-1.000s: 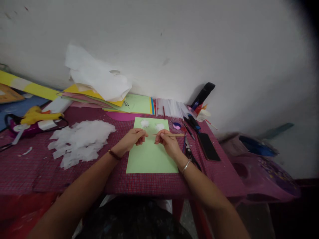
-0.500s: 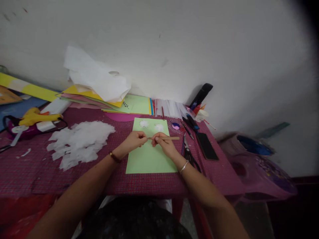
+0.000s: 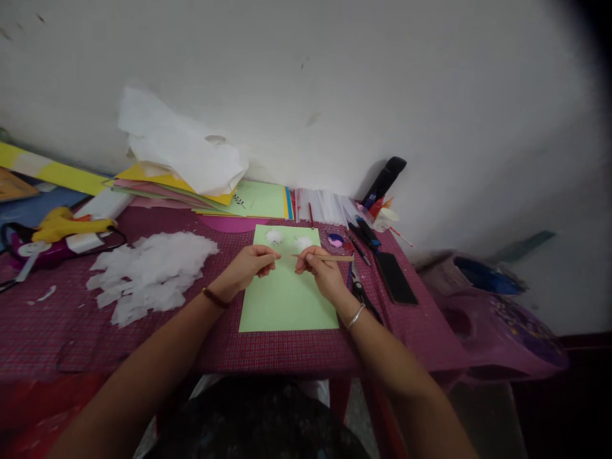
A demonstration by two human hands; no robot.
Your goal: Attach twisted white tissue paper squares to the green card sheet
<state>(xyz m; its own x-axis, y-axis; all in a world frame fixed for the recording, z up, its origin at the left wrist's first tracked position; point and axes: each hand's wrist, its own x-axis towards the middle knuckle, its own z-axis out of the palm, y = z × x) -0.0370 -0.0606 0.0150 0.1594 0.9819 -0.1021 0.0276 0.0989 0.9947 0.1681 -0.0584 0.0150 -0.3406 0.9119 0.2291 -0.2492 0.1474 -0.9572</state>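
Observation:
My right hand [image 3: 319, 266] grips a thin wooden stick [image 3: 337, 258], held nearly level with its pointed end toward the left. Opposite it, my left hand [image 3: 258, 262] is closed in a pinch; whatever lies between thumb and finger is too small to make out. Both hands hover over a light green sheet of paper [image 3: 287, 306], a gap between them. Two fluffy white tufts sit near its top edge, a left tuft [image 3: 274, 236] and a right tuft [image 3: 304, 242], the latter just beyond my right hand.
Left of the sheet spreads a pile of white paper pieces [image 3: 153, 271]. A yellow glue gun [image 3: 71, 224] lies further left. Stacked coloured papers [image 3: 215, 207] rest against the wall. On the right are scissors [image 3: 366, 299], a phone [image 3: 396, 278] and a small purple-and-pink dish [image 3: 336, 240].
My hands have drawn apart: the left shifted slightly left, the right slightly right with the stick. The stick's tip has come away from my left fingers.

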